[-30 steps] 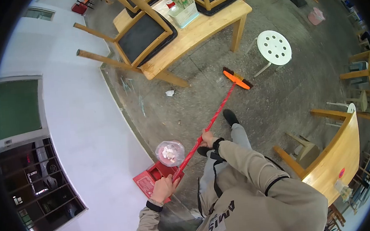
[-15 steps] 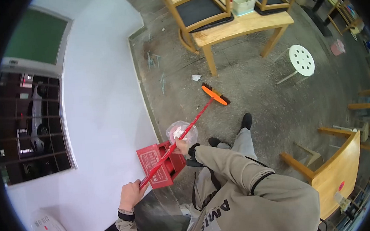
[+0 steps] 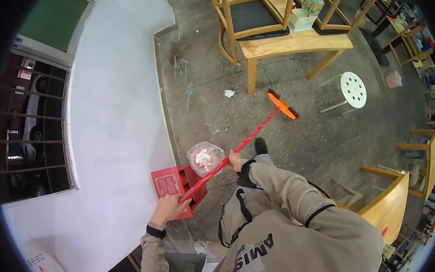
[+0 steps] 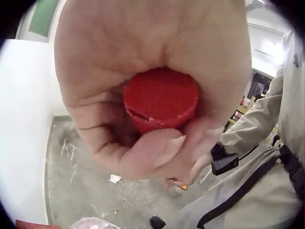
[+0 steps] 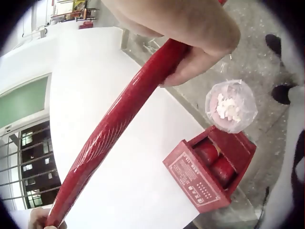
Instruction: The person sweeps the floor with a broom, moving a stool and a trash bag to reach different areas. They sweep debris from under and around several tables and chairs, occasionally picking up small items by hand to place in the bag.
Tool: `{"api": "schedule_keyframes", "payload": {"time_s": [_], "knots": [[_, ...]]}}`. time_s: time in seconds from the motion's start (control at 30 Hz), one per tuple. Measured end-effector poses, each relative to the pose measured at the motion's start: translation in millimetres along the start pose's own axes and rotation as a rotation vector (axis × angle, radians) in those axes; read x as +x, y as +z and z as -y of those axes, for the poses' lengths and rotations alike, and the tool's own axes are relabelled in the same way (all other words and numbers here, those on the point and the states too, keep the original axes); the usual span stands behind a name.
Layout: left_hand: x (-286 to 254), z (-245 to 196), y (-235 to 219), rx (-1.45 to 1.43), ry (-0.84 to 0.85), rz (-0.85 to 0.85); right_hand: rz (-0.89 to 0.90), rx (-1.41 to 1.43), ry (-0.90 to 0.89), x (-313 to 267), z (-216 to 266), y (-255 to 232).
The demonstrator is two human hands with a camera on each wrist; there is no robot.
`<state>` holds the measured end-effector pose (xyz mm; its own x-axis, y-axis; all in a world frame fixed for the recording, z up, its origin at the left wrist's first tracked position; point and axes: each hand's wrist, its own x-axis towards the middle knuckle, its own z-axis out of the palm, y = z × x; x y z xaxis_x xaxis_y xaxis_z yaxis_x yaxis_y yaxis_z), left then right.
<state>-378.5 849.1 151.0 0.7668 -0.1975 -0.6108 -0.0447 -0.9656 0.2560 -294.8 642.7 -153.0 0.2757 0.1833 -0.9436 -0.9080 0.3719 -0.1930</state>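
Both my hands hold a broom with a red plastic-wrapped handle and an orange head with dark bristles. My left hand grips the handle's top end; in the left wrist view the red end cap shows inside the curled fingers. Farther down, my right hand wraps round the handle, also seen in the right wrist view, where the hand comes from above. The broom head lies on the grey floor, right of a crumpled white paper scrap.
Beside the wall stand a red box holding red cylinders and a lined bin with white waste. Litter lies along the wall. A wooden table bears upturned chairs. A white stool stands right, another table nearer.
The broom head first swung left toward the paper scrap and wall, then back right, away from the scrap. Both hands kept their grip. The head view turned as well.
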Motion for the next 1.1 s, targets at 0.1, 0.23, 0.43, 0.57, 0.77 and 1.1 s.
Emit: {"api": "schedule_keyframes", "payload": {"time_s": [0.1, 0.23, 0.43, 0.57, 0.77, 1.1], "knots": [[50, -5, -5, 0.029, 0.039, 0.013, -0.010, 0.022, 0.012, 34, 30, -31], [101, -23, -24, 0.010, 0.051, 0.033, -0.043, -0.018, -0.012, 67, 62, -40], [79, -41, -79, 0.039, -0.149, 0.100, 0.081, -0.184, 0.010, 73, 58, 21], [26, -40, -111, 0.118, -0.307, 0.077, 0.298, -0.163, 0.161, 32, 37, 89], [-32, -65, -163, 0.031, -0.504, 0.027, 0.449, -0.196, 0.286, -50, 31, 150], [-13, -47, -204, 0.141, -0.368, -0.086, 0.630, -0.103, 0.458, -12, 79, 138]]}}
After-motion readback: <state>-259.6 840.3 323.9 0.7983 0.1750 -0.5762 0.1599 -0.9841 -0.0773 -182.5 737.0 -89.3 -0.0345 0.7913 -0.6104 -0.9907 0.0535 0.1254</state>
